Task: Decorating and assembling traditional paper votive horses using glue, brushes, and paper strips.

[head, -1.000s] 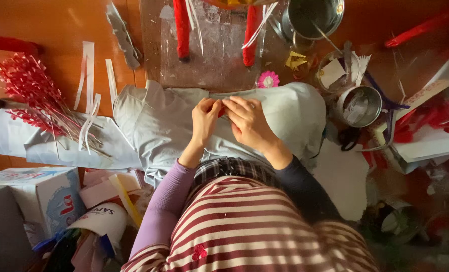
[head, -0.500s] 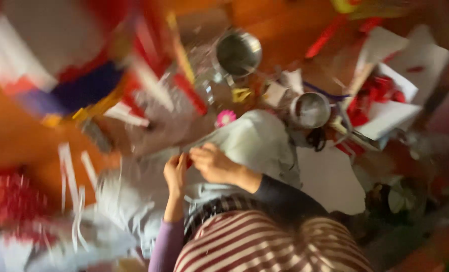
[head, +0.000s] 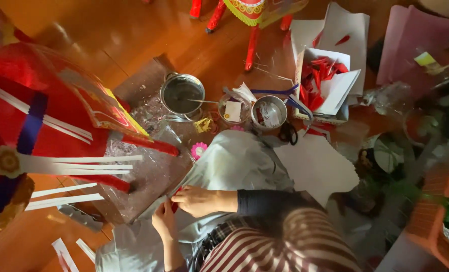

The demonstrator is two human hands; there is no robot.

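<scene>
1. Low in the head view, just above the striped shirt (head: 280, 242), the person's two hands meet over a pale grey cloth (head: 239, 161) spread across the lap and floor.
2. The right hand (head: 196, 200), coming out of a dark sleeve (head: 264, 201), lies flat-knuckled with its fingertips drawn together onto a small red piece (head: 174, 204).
3. The left hand (head: 164, 219) rises from below, its fingers pressed together and pinching the same red piece from the other side; both hands touch it and each other.
4. The red piece sits at the left edge of the grey cloth, just beside a clear plastic sheet (head: 148, 176) on the wooden floor (head: 133, 40). It is too small to tell its shape.
5. To the left stands a large red paper figure (head: 38, 116) with white strips and a blue band.
6. Beyond the cloth, a metal pot (head: 182, 94) and a smaller metal bowl (head: 268, 113) stand near each other, with a pink paper flower (head: 199, 149) at the cloth's upper edge.
7. Upper right, a white box (head: 330, 80) holds red paper slips, well apart from the hands.
8. White paper strips (head: 63, 194) lie on the floor at lower left.
</scene>
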